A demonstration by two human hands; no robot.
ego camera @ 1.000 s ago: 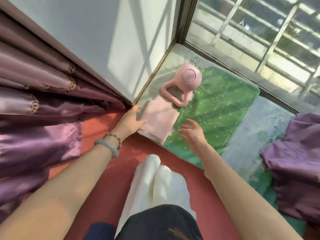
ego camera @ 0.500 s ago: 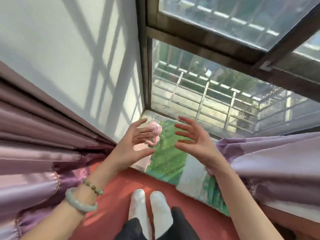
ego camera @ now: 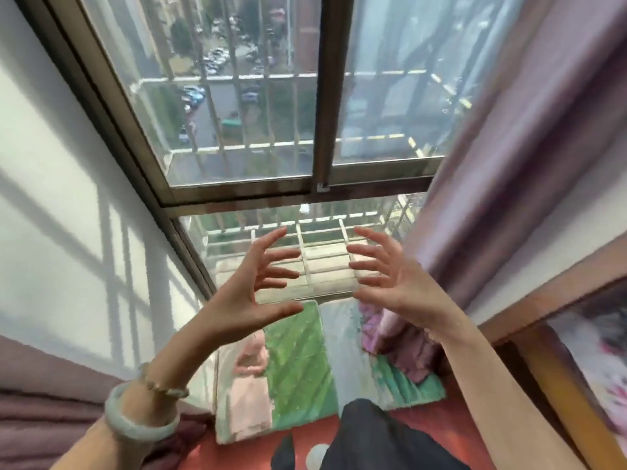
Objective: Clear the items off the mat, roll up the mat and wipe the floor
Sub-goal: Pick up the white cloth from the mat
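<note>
The mat lies flat and unrolled on the red floor, its far edge against the wall under the window and its left end in the corner. It is green and quilted with small pale dots, with paler patterned bands at its left end and across its middle. A folded pink cloth lies flat on the left end, near the mat's front edge. Just behind it, towards the window, sits a pink rounded thing, too blurred to make out. A bunched heap of purple fabric covers part of the mat's right end.
</note>
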